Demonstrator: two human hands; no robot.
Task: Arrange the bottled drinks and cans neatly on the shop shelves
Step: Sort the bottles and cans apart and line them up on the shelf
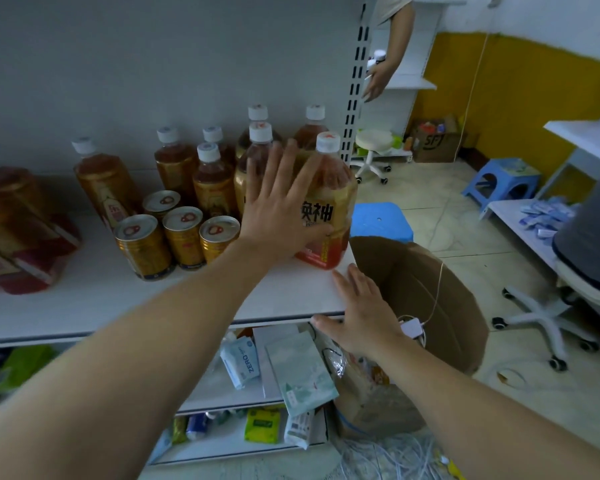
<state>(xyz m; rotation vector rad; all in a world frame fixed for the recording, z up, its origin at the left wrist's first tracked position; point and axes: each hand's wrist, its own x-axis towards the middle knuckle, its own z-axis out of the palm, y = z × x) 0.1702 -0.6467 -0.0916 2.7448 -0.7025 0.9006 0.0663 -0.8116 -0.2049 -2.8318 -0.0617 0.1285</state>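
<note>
Left hand spread flat against the big tea bottle with bold black Chinese characters, at the white shelf's right end beside gold cans. Right hand open, resting on the shelf edge. Below, a "ZERO" packet; tiled floor, yellow wall.

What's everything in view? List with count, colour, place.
Amber tea bottles with white caps: about nine, upright, shelf rear and right end.
Gold pull-tab cans: four, clustered at shelf front.
Red-gold shrink-wrapped pack: one, shelf far left.
White metal shelf: one, holding the drinks.
Brown cardboard box: one, open, floor right.
Blue plastic stools: two, behind box.
Left hand: spread flat against front right bottle.
Right hand: open, resting on shelf corner.
</note>
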